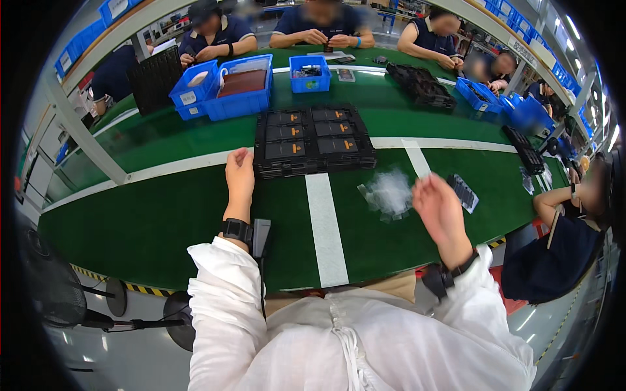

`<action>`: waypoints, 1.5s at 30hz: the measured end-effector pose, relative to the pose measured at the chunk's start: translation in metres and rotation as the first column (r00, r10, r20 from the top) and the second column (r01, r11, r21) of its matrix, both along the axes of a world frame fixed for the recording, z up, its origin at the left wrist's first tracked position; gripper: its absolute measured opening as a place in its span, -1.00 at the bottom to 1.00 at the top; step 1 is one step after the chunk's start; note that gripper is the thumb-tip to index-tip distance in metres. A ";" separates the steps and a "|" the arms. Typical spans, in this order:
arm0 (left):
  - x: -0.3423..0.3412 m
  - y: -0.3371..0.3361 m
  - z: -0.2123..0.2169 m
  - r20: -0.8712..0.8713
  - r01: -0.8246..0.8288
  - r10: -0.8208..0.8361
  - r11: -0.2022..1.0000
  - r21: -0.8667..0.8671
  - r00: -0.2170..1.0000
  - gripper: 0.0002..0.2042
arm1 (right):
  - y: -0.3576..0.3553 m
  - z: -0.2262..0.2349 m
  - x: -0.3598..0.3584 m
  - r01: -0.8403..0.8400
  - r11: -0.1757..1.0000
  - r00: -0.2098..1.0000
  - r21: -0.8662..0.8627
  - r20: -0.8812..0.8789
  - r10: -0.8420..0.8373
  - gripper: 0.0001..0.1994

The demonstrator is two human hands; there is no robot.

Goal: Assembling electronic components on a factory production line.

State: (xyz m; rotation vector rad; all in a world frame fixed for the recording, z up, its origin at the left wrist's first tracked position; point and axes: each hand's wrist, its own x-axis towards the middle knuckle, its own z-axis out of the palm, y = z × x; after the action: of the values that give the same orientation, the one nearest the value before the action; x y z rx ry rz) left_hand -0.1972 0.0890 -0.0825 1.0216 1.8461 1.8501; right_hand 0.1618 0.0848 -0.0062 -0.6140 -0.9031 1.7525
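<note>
I find the black tray stack (326, 164) at two o'clock from the nearer left hand (240, 177), ten o'clock from the right hand (439, 210), long axis three-to-nine. Both curl loosely; I cannot tell whether either grips anything. Clear film (389, 194) lies beside the right.

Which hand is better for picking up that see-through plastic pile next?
Probably the right hand: it's close beside the plastic pile. The left hand is farther away, beside the black trays.
</note>
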 end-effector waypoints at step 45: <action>0.004 -0.005 0.001 -0.128 0.018 -0.023 0.999 -0.036 0.991 -0.83 | 0.067 -0.076 -0.011 -0.447 0.625 0.256 0.639 0.762 -0.595 -0.63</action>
State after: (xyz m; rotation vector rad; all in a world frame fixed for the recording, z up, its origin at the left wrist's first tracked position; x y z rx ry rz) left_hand -0.1930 0.0844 -0.0812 1.1683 1.9252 1.7720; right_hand 0.1511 0.1513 -0.0822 -1.1179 -2.3253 0.3806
